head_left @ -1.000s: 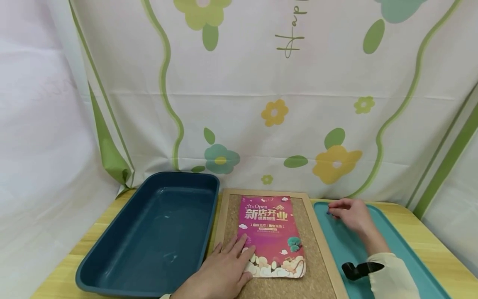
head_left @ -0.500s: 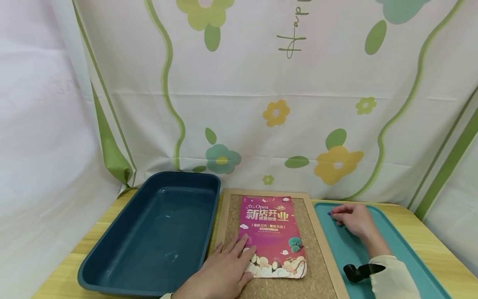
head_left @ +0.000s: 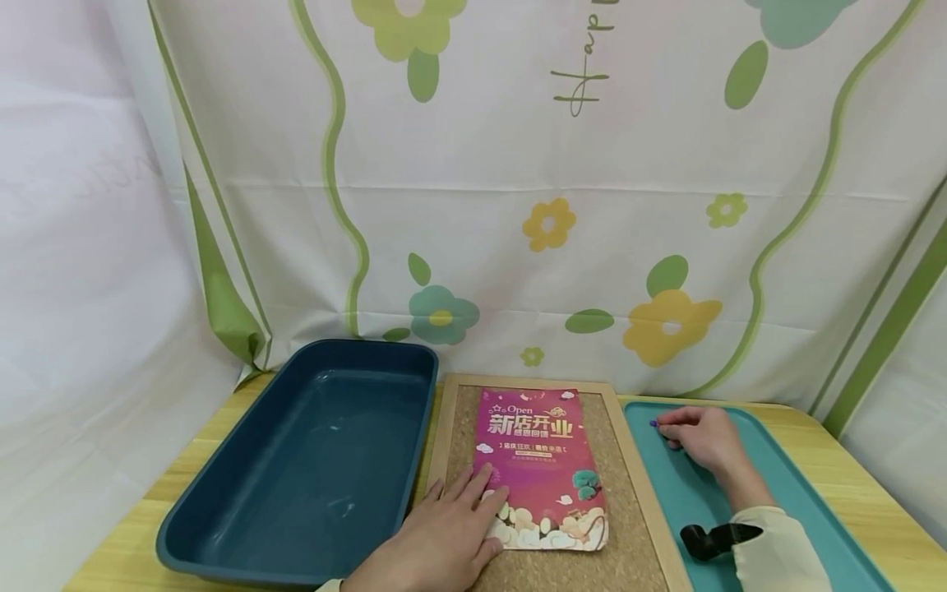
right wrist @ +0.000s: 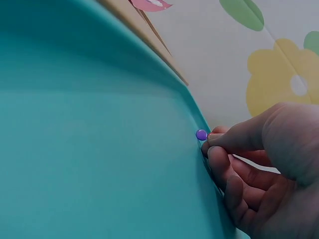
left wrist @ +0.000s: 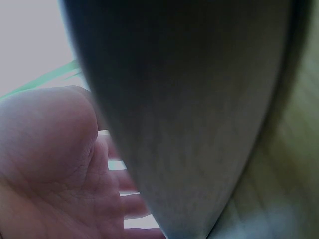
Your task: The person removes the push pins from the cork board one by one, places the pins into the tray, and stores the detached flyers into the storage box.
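Note:
A purple and red poster (head_left: 543, 460) lies on a wood-framed cork board (head_left: 629, 501). My left hand (head_left: 444, 534) rests on its lower left part with fingers extended; the palm side of the left hand (left wrist: 55, 164) shows in the left wrist view. Over the far end of a teal tray (head_left: 684, 485), my right hand (head_left: 706, 440) pinches a small purple pushpin (right wrist: 201, 135) between thumb and fingertips. Only the pin's round head sticks out, beside a speck of red at the fingertips. The right hand's other fingers (right wrist: 244, 194) are curled near the tray's rim.
A deep dark blue basin (head_left: 318, 469) stands left of the board. Its blurred side (left wrist: 184, 109) fills much of the left wrist view. A black wrist mount (head_left: 718, 540) sits at the right cuff. A flowered curtain (head_left: 481, 247) hangs behind the wooden table (head_left: 873, 510).
The right hand has drawn slightly back and turned, so the purple head of the pin now shows more at the fingertips. My left hand stays on the poster.

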The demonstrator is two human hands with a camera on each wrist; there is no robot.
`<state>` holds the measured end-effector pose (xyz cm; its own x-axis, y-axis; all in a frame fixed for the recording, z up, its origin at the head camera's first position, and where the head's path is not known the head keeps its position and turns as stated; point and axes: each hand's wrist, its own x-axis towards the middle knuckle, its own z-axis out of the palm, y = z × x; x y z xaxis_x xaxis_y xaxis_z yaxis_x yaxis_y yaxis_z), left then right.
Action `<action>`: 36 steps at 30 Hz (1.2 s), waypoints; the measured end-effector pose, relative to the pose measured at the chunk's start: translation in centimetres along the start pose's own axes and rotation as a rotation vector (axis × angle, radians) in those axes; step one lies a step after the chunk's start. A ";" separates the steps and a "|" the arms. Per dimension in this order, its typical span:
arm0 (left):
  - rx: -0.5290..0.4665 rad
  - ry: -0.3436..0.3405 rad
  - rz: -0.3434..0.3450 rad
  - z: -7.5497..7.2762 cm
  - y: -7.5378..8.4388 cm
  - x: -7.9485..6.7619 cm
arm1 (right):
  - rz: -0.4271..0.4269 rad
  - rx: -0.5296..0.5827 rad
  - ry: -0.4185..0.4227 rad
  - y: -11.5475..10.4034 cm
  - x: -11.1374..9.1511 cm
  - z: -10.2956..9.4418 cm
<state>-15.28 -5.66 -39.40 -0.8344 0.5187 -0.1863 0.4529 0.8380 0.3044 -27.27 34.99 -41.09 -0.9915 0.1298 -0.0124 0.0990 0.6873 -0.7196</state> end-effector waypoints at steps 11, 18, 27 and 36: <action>0.011 0.006 -0.003 0.1 0.0 0.1 | 0.003 -0.019 -0.003 0.3 0.1 0.0; 0.011 0.008 -0.004 0.0 0.0 0.0 | -0.004 -0.031 0.001 0.3 0.1 0.1; 0.018 0.004 0.010 0.0 -0.1 0.0 | -0.015 -0.047 0.011 0.2 0.1 0.3; 0.017 0.004 0.007 -0.1 0.0 0.0 | -0.015 -0.074 0.008 0.3 0.1 0.4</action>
<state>-15.32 -5.69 -39.35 -0.8326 0.5237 -0.1803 0.4638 0.8371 0.2900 -27.39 34.91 -41.56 -0.9922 0.1246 0.0043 0.0901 0.7399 -0.6666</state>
